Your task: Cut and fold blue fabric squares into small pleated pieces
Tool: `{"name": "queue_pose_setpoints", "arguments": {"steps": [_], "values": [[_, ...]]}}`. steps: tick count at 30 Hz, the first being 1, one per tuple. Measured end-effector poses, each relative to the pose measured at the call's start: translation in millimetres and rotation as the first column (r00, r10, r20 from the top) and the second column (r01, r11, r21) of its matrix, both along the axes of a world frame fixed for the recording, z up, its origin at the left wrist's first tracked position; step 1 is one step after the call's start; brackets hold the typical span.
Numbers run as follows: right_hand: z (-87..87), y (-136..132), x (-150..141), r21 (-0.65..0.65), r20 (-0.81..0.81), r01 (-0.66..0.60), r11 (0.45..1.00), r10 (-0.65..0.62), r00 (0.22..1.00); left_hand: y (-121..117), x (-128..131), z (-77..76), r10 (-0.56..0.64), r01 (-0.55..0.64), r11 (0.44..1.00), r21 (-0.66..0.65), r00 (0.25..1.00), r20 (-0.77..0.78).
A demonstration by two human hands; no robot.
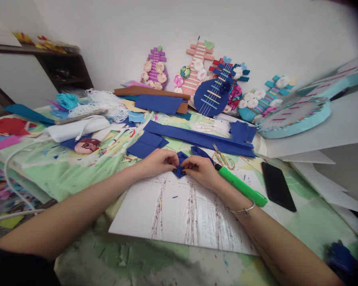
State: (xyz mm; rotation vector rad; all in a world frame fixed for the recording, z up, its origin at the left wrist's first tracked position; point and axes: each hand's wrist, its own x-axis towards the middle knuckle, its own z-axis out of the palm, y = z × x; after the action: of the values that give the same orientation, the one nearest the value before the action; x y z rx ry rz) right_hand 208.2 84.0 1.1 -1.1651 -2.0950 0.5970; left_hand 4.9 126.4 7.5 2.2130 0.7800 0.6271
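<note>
My left hand [159, 162] and my right hand [200, 170] meet at the far edge of a scored white cutting board [181, 214]. Both pinch a small piece of dark blue foam [180, 163] between their fingertips, folding it. A curled blue foam strip [201, 152] lies just behind my right hand. Long blue foam strips [197, 137] and folded blue squares [146, 143] lie farther back.
A green craft knife [241, 186] and scissors [223, 158] lie right of my hands, with a black phone [278, 186] beyond. Foam guitar crafts [211, 95] lean on the wall. White cord [107, 104], foam scraps and a teal guitar [298, 117] crowd the table.
</note>
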Motion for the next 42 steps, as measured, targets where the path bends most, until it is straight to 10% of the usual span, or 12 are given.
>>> {"name": "queue_pose_setpoints", "arguments": {"steps": [7,20,42], "values": [[-0.6,1,2,0.055,0.037,-0.075,0.996,0.073,0.997,-2,-1,1.0,-0.015,0.019,0.989,0.145,0.999,-0.029],[-1.4,2,4,0.073,0.092,-0.073,0.995,0.066,0.994,-54,-16,-5.0,-0.052,0.222,0.751,0.622,0.959,-0.28],[-1.1,2,2,0.008,0.077,0.036,0.999,-0.036,0.996,-57,-16,-9.6,-0.041,0.178,0.818,0.547,0.967,-0.253]]}}
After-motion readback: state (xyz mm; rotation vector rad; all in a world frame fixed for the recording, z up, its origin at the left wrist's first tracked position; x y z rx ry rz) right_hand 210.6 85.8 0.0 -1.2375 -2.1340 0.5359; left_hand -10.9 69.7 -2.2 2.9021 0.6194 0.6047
